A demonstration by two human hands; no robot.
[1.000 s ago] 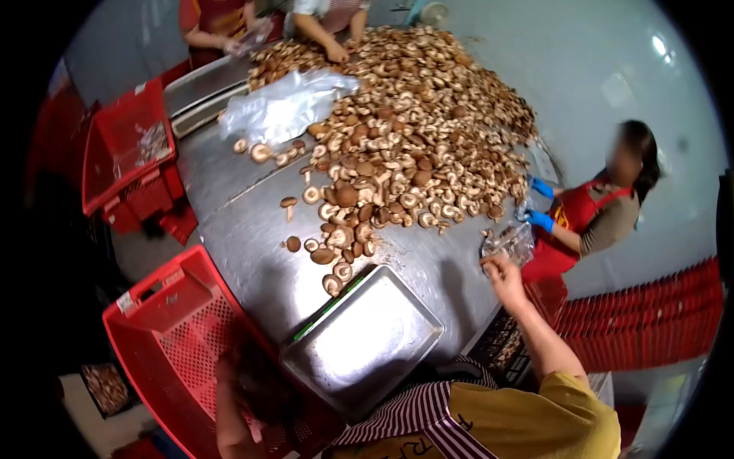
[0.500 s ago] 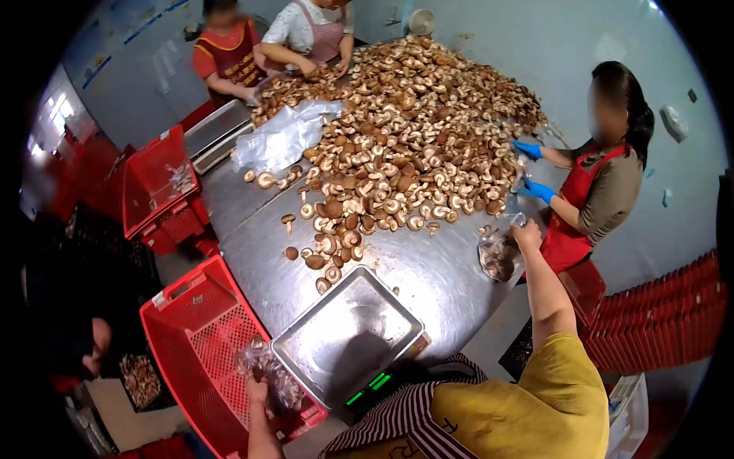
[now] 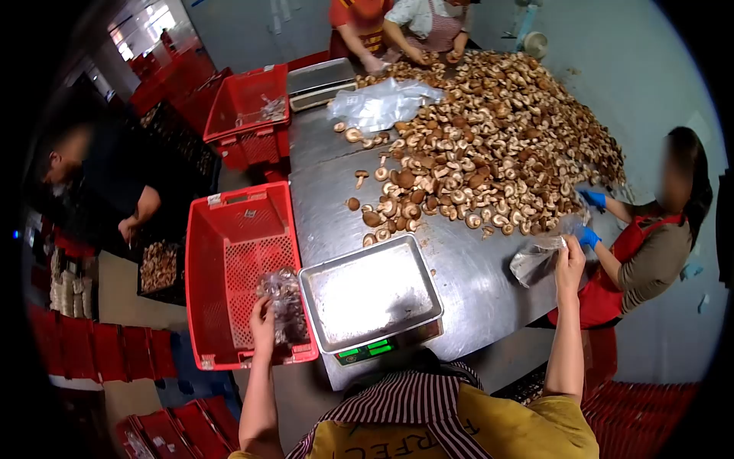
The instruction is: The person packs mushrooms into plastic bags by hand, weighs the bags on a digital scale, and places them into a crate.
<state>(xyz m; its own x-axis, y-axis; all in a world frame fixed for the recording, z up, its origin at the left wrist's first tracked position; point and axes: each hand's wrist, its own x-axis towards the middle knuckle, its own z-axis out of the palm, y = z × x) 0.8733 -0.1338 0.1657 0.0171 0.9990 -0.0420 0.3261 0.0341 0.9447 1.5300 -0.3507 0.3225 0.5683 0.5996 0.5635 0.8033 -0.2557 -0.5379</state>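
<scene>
My left hand is over the red basket, its fingers curled at the edge of a clear bag of mushrooms that lies inside. At the right, my right hand pinches the top of another clear bag at the table's edge; its contents are hard to make out. Between my arms is a scale with a metal tray and a lit green display. A large heap of mushrooms covers the far part of the metal table.
A co-worker in blue gloves stands at the right, close to my right hand. Two people work at the far side. Another person bends at the left beside a mushroom crate. Plastic bags lie by the heap.
The view has swung left and now shows more of the left side. My left hand has loosened around the bag in the basket. The bag at my right hand has been lifted and tilted.
</scene>
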